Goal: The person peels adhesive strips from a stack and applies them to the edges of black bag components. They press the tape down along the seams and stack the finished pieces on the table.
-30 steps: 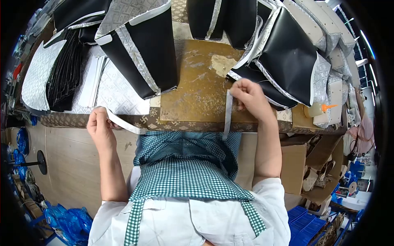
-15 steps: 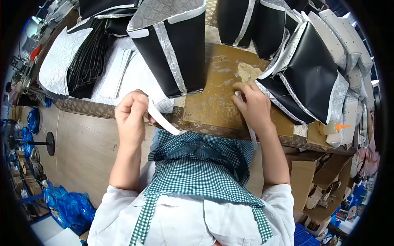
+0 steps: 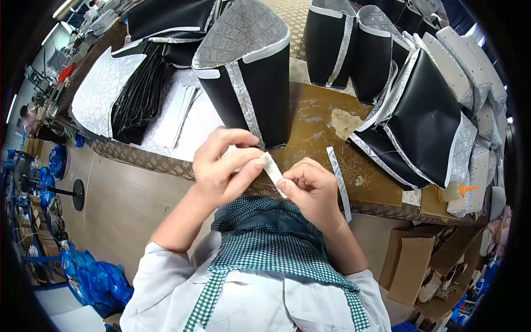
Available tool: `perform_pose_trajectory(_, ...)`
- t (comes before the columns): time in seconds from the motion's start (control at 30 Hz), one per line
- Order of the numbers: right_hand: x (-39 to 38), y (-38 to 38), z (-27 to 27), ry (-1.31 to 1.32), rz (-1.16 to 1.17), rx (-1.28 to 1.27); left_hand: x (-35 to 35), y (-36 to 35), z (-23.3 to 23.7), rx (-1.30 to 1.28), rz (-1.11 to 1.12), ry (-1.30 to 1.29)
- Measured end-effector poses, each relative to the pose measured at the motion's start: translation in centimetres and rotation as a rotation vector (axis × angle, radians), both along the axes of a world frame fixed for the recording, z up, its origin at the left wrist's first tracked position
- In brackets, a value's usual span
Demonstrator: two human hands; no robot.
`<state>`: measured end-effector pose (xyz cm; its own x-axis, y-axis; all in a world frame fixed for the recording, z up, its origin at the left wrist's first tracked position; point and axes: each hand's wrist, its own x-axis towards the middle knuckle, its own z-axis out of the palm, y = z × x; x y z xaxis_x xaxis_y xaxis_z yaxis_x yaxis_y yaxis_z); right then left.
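Note:
A short white strip (image 3: 272, 173) stretches between my two hands, just over the front edge of the worktable. Its upper end is pinched between the thumb and fingers of my left hand (image 3: 225, 165). My right hand (image 3: 311, 187) is closed on the strip's lower end, fingers curled. Just beyond my hands stands an upright black boot shaft (image 3: 267, 94) with a grey patterned lining and white tape along its rim. To the right of my right hand, a thin pale strip (image 3: 339, 182) lies on the brown board and hangs over the edge.
Stacked black lining-backed pieces (image 3: 134, 94) and narrow white strips (image 3: 180, 113) lie at the left. More black shafts (image 3: 329, 47) stand behind, and a folded one (image 3: 425, 116) lies at right near a glue bottle (image 3: 452, 192). A cardboard box (image 3: 412, 265) sits below.
Both hands have come together in front of the boot shaft, and my right hand now grips the white strip's other end. The thin pale strip now lies on the board's edge.

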<state>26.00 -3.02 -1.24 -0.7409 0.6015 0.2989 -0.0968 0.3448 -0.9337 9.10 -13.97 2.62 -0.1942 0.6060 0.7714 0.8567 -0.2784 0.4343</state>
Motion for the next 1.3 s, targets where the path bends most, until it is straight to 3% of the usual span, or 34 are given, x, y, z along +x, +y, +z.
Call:
perform_pose_trajectory(0.23, -2.3, 0.5, 1.7, 0.133, -0.007, -0.035, -4.1, 1.3, 4.5, 0.121, 0.149, 0.414)
perform_pose_trajectory(0.33, -2.5, 1.3, 1.1, 0.140, -0.020, -0.046, -6.7, 1.8, 5.1, 0.235, 0.368, 0.237)
perform_pose_trajectory(0.43, -3.0, 1.5, 0.4, 0.205, 0.071, -0.266, -8.2, 2.6, 6.9, 0.078, 0.175, -0.018)
perform_pose_trajectory(0.5, -3.8, 1.8, -0.3, 0.210, 0.129, -0.348, -8.8, 3.0, 7.1, -0.230, 0.067, 0.042)
perform_pose_trajectory(0.63, -5.9, 2.2, -0.3, 0.203, 0.150, -0.423, -8.6, 3.6, 8.0, -0.431, 0.022, -0.054)
perform_pose_trajectory(1.07, -8.2, 2.6, -0.3, 0.075, 0.059, -0.366, -8.5, 4.0, 8.5, -0.507, 0.029, -0.068)
perform_pose_trajectory(1.17, -8.3, 2.3, 0.3, 0.044, 0.008, -0.398, -8.7, 4.4, 8.4, -0.434, 0.043, 0.141)
perform_pose_trajectory(1.23, -8.4, 2.1, 0.2, 0.041, -0.014, -0.399, -8.7, 4.6, 9.8, -0.792, 0.062, 0.088)
perform_pose_trajectory(1.3, -8.1, 2.1, -0.2, 0.056, -0.030, -0.437, -8.2, 5.2, 9.8, -0.711, 0.041, 0.196)
